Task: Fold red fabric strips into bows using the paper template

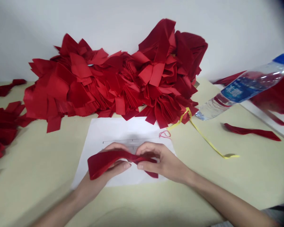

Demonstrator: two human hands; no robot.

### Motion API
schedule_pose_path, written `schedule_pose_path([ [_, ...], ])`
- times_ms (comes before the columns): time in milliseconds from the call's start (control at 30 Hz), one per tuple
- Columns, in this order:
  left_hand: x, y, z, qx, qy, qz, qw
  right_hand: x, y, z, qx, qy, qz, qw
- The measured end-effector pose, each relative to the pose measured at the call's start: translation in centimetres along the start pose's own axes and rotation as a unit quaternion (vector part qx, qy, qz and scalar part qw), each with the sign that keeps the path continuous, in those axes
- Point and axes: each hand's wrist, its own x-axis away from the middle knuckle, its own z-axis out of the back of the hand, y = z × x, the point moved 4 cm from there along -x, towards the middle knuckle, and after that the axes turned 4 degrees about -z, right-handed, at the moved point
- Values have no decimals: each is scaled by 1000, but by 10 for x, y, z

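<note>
**Figure.** Both hands held one red fabric strip (101,162) just above a white paper sheet (123,129), which lay at the middle of the table (38,157) toward its near edge. The left hand (113,168) gripped the strip's broad looped end between thumb and fingers. The right hand (163,160) pinched its narrowed middle, where the cloth gathered into folds, so both sets of fingers were closed on the strip. The sheet bore ruled lines and had apparently been laid under the work as a gauge. A heap of red pieces (123,75) lay along the far edge against the wall. The right hand hid most of the strip's other end, and the hands partly covered the ruled lines. The water bottle (239,88) toward the right edge was blurred, so it could not be told whether it stood or lay.
</note>
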Motion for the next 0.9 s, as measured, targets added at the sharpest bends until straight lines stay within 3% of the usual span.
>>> schedule_pose_path([
  [67,0,0,0,88,-54,48,993,2,-6,7,106,64,80,989],
  [133,-1,1,1,153,-94,99,979,7,-12,8,225,117,188,949],
  [200,-3,2,6,162,-80,122,976,13,-16,3,333,138,271,892],
  [267,-6,3,14,125,-24,125,984,15,-15,-1,403,134,295,856],
  [300,-8,4,17,98,6,118,988,14,-14,-2,411,124,281,858],
  [367,-10,8,21,30,38,104,993,10,-12,1,373,90,217,897],
  [433,-11,12,24,-38,46,81,995,6,-9,8,300,53,142,942],
  [500,-12,15,26,-76,53,53,994,4,-7,16,252,32,84,964],
  [733,-15,13,31,13,54,18,998,2,-1,33,96,-46,-57,993],
  [833,-18,19,35,-7,32,8,999,0,3,35,-1,-51,-100,994],
  [900,-20,21,41,-40,47,26,998,-2,5,37,-46,-39,-113,992],
])
